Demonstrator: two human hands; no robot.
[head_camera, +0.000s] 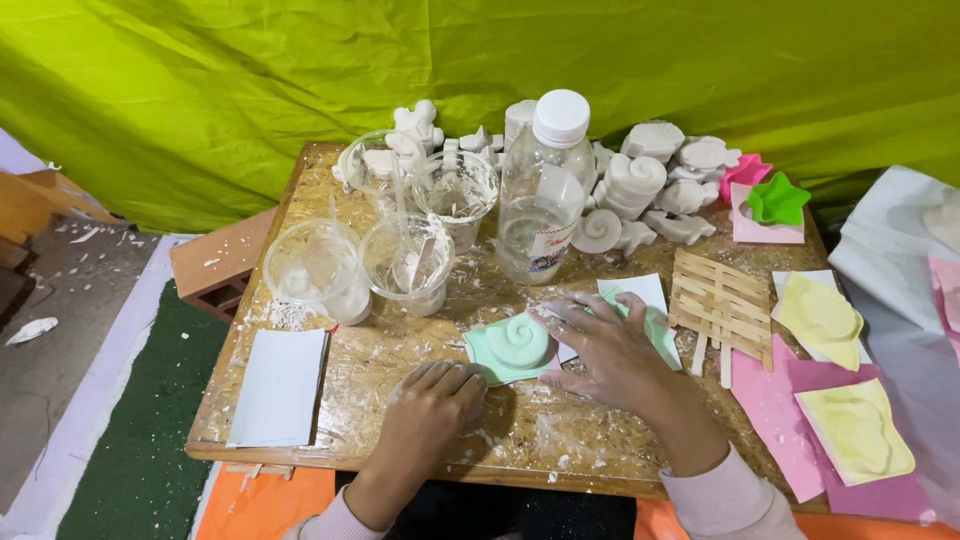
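A pale green snail-shell mould filled with white plaster lies on the low chipboard table. My left hand rests knuckles-down just below the mould's near left corner, fingers curled, holding nothing that I can see. Flat and spread, my right hand lies beside the mould's right edge, covering part of a second green mould and a white card. Both hands are dusted with white powder.
Four clear plastic cups and a clear bottle with a white cap stand behind the mould. White plaster casts crowd the far edge. A wooden stick rack, yellow moulds on pink sheets, a green star mould and a white card lie around.
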